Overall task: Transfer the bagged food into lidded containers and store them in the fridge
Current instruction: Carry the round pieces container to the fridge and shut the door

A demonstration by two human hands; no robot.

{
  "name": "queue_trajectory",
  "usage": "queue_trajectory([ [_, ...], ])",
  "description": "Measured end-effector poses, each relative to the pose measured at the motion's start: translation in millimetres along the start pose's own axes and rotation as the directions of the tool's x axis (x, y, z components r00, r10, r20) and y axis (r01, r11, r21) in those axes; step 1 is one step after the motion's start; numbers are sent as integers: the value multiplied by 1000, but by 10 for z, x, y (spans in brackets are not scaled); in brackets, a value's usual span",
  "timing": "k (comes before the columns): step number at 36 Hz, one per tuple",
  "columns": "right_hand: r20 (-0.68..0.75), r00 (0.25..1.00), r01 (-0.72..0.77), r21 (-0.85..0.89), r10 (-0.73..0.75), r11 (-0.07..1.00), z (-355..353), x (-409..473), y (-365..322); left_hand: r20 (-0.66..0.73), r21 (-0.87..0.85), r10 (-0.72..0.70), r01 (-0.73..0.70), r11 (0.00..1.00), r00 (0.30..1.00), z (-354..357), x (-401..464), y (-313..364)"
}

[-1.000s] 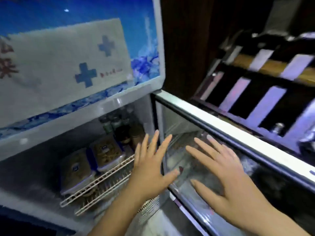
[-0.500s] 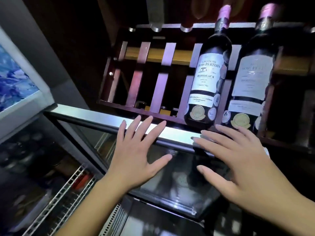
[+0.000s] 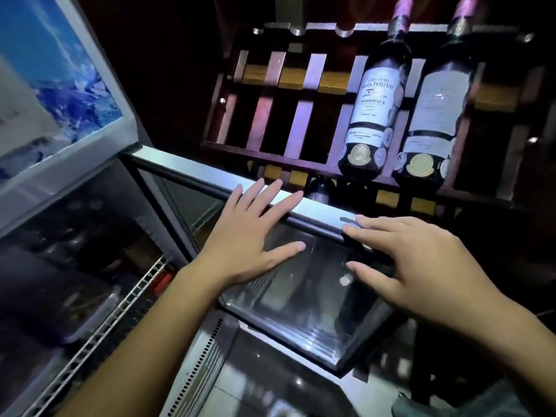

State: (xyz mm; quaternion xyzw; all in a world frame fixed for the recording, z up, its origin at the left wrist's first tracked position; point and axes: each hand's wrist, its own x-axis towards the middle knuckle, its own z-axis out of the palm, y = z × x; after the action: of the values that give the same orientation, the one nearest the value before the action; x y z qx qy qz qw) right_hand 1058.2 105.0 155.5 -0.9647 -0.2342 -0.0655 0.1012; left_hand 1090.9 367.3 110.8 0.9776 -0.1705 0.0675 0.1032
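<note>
The fridge [image 3: 60, 182] stands at the left with its glass door [image 3: 301, 305] swung out toward me. My left hand [image 3: 243, 245] lies flat with fingers spread against the door's glass, its fingertips near the silver top edge of the door [image 3: 192, 167]. My right hand [image 3: 421, 266] is spread the same way on the glass to the right, fingertips at that silver edge. Neither hand holds anything. Inside the fridge a lidded container [image 3: 81, 317] rests dimly on a white wire shelf [image 3: 120, 314].
A dark wooden wine rack [image 3: 288, 115] stands right behind the door, with two labelled wine bottles [image 3: 376, 103] lying on it at the upper right. A blue printed panel [image 3: 54, 85] tops the fridge. Grey tiled floor [image 3: 270, 392] shows below.
My view has swung from the fridge interior right toward the wine rack. Both hands stay spread on the glass door, now nearer its silver top edge. The containers have slid out to the dim left.
</note>
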Motion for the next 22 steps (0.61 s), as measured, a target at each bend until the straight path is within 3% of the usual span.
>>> queue_trajectory([
  [4, 102, 995, -7, -37, 11, 999, -82, -215, -308, 37, 1, -4, 4, 1000, 999, -96, -427, 85],
  [10, 115, 993, 40, -88, -30, 995, -112, -585, -872, 85, -17, -48, 49, 999, 995, -224, -1101, 75],
  [16, 139, 981, 116, 123, -133, 986, -99, -941, -1392, 59, -142, -150, 157, 977, 987, -438, -1656, -2],
  [22, 155, 941, 256, 250, -300, 934, 17, -1126, -1989, 129, -249, -221, 247, 936, 967, -740, -2373, -58],
])
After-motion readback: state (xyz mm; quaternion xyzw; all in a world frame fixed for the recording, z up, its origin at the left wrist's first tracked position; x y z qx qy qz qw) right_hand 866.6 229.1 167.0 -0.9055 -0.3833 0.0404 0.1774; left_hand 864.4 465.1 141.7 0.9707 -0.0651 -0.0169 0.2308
